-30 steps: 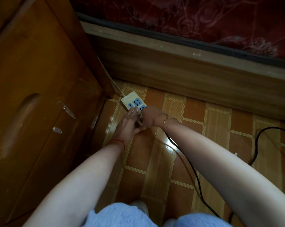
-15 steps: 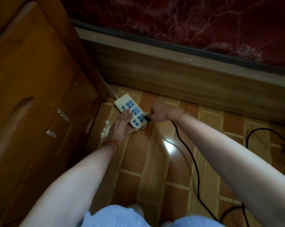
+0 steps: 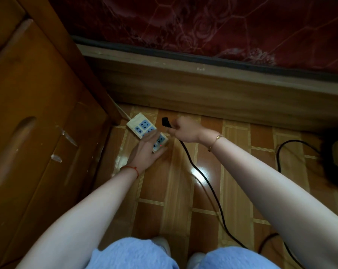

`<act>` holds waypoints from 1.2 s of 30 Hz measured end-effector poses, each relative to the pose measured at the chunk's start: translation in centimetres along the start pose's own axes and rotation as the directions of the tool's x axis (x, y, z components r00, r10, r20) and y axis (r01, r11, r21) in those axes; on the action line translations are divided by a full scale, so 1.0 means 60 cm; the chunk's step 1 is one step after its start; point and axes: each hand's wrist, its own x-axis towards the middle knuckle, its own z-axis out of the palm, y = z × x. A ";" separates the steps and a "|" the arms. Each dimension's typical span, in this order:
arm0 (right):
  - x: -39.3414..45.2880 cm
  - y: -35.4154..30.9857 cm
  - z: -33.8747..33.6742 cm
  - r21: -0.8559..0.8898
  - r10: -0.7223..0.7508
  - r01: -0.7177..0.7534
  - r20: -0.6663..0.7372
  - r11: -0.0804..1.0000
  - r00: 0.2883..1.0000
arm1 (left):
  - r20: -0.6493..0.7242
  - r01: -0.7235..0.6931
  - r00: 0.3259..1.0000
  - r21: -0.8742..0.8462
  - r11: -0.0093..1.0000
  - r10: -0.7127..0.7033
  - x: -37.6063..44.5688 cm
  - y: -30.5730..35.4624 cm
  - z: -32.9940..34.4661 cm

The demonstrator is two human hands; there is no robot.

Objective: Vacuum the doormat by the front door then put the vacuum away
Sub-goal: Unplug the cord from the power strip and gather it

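Lying on tiled floor [image 3: 183, 191] beside cabinet [image 3: 38, 113]: power strip [image 3: 143, 126].

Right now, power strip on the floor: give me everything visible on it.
The power strip is a flat cream plastic bar with blue socket faces, lying flat on the wood-pattern floor, angled, its far end toward the corner by the wooden cabinet. A pale lead leaves that far end. A small red light glows near the near end. The left hand rests flat on it, fingers straight. No plug sits in the visible sockets; the black plug is held clear by the right hand.
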 end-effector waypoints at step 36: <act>-0.590 0.408 0.158 0.478 0.803 -0.674 -0.510 0.563 0.310 | 0.542 -0.617 0.646 -0.043 0.786 0.537 -0.122 0.437 0.355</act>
